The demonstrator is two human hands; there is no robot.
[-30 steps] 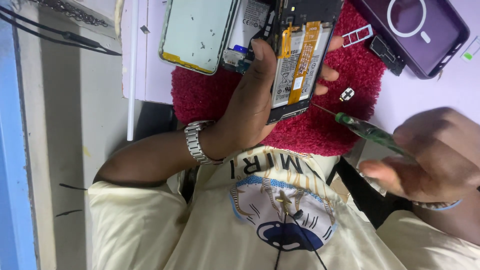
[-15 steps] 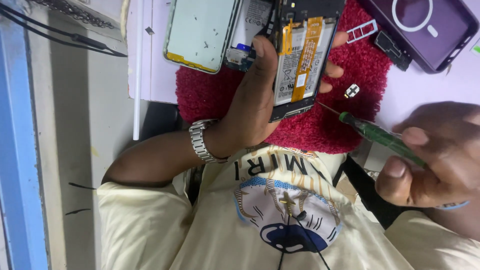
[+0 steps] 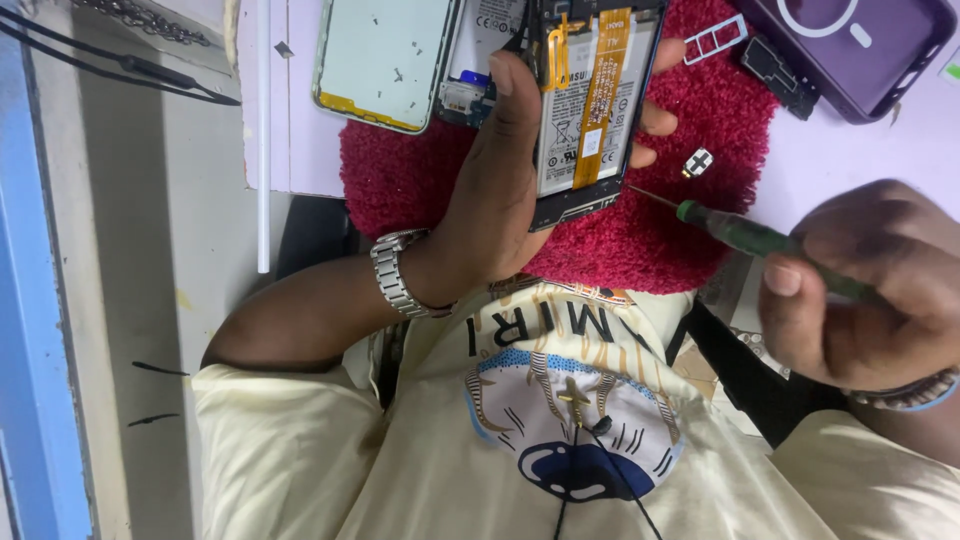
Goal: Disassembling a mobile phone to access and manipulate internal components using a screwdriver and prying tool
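Hiding phone (image 3: 590,100) edge: left hand (image 3: 500,190)

Pale green phone screen panel (image 3: 388,58), rectangular with a yellow strip along its lower edge, lying flat well left of the left thumb tip. White battery label (image 3: 583,110) with small dark marks and an orange ribbon strip over it, inside the opened phone, just right of that thumb and touching the curled fingertips.
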